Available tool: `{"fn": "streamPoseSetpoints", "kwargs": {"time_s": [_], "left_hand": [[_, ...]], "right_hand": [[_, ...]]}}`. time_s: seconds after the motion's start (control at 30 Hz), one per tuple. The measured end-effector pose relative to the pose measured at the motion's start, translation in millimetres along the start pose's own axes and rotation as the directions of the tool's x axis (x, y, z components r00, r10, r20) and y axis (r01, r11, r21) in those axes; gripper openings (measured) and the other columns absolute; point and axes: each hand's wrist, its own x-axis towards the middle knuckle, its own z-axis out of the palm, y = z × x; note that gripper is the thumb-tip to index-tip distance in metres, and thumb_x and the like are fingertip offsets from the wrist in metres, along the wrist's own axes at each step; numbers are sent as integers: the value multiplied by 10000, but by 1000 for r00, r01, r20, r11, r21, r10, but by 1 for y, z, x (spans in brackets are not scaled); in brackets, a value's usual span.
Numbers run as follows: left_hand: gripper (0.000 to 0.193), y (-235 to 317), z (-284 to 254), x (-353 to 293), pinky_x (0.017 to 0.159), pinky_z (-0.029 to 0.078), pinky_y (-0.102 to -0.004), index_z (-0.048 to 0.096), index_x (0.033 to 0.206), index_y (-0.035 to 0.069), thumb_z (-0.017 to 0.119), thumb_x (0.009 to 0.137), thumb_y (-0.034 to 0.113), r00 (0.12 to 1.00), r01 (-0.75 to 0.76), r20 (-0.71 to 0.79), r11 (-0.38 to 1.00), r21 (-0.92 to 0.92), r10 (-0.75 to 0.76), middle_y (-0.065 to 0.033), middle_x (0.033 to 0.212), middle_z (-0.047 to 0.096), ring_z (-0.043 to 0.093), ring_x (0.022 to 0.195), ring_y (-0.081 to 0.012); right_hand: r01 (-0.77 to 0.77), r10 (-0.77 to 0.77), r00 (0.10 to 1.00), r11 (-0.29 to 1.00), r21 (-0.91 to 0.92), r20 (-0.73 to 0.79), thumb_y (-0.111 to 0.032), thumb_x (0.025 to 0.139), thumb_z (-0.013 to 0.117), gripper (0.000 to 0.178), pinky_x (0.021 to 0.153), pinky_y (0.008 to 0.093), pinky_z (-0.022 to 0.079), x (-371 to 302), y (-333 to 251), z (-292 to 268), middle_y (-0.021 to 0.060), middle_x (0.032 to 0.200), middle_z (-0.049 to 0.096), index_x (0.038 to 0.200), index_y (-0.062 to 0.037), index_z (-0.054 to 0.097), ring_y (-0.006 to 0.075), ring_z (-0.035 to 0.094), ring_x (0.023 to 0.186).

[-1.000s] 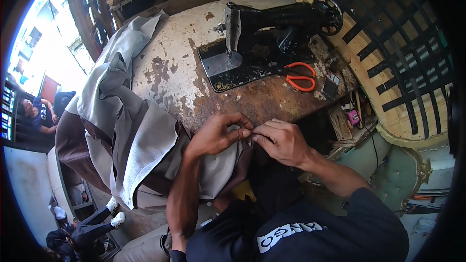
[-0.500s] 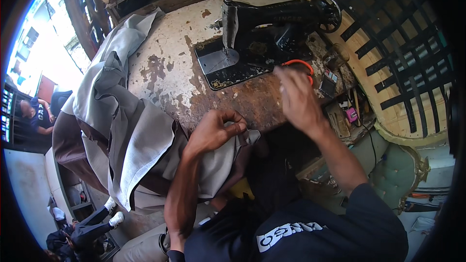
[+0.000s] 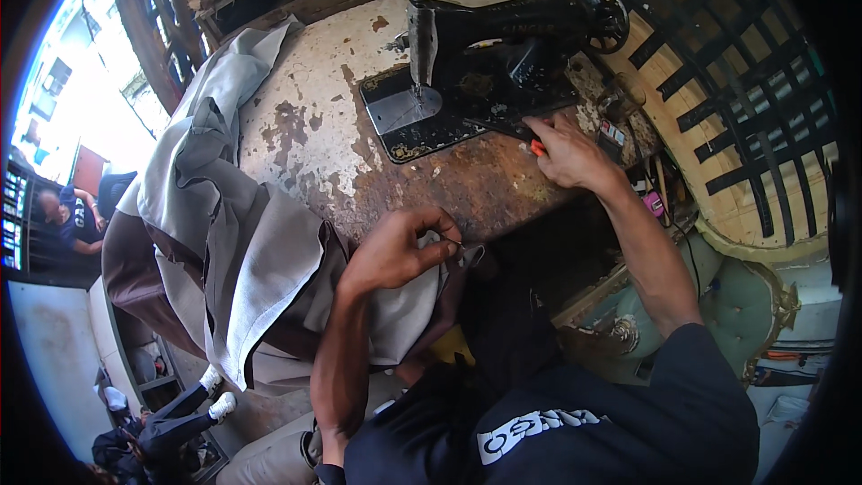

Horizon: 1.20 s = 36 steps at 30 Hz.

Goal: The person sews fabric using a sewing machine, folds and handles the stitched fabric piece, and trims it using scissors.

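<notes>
My left hand (image 3: 400, 250) pinches an edge of the grey and brown fabric (image 3: 269, 260), which spills over the table's left and near sides. Its thumb and fingertips are pressed together there. My right hand (image 3: 575, 154) is closed round the orange handles of a pair of scissors (image 3: 538, 147) at the right of the table. The dark blades point left, along the near edge of the sewing machine's base; most of the handles is hidden under my fingers. Just beyond both hands stands the black sewing machine (image 3: 485, 31), its needle above a shiny metal plate.
The worn wooden tabletop (image 3: 305, 148) has peeling paint. Right of the machine are a glass jar (image 3: 620, 97) and a small box (image 3: 612, 136). Below lies an open drawer with a pink item (image 3: 652, 205). A webbed wooden frame (image 3: 718, 99) leans at right. Two people sit at left.
My right hand has come down onto the scissors and closed on their handles. The left hand keeps its pinch on the fabric, nearly in place.
</notes>
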Motion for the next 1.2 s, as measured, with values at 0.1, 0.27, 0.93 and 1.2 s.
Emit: {"fn": "streamPoseSetpoints", "kwargs": {"time_s": [0.1,0.27,0.93,1.2], "left_hand": [[147,2,1,-3,911,507,-329,723,1029,18,731,891,67,996,90,-13,996,-10,-91,-64,982,736,674,963,-157],[168,1,12,-4,744,513,-396,669,1025,25,725,878,86,992,60,-120,993,104,-48,-130,923,726,706,847,-269],[145,11,40,-19,656,490,-386,645,948,3,723,875,101,908,199,-389,977,74,-156,-168,798,693,636,671,-262],[179,38,62,-26,775,555,-358,684,949,-28,744,877,124,820,297,-514,955,8,-251,-179,856,736,742,829,-238]], "right_hand": [[-156,101,975,945,288,196,-170,858,757,666,930,430,539,-14,-4,-10,199,1106,674,1455,5,519,305,678,1043],[-265,-5,960,-333,905,280,3,976,647,620,878,269,592,-108,-30,33,126,1216,674,1548,-29,407,151,687,1032],[-44,144,990,256,966,7,-110,962,748,457,740,280,566,-164,-145,54,44,886,637,1337,-34,499,102,654,839],[41,318,948,-40,998,-27,-2,935,737,475,805,254,535,-133,-150,71,96,1001,690,1338,-18,485,99,656,933]]}}
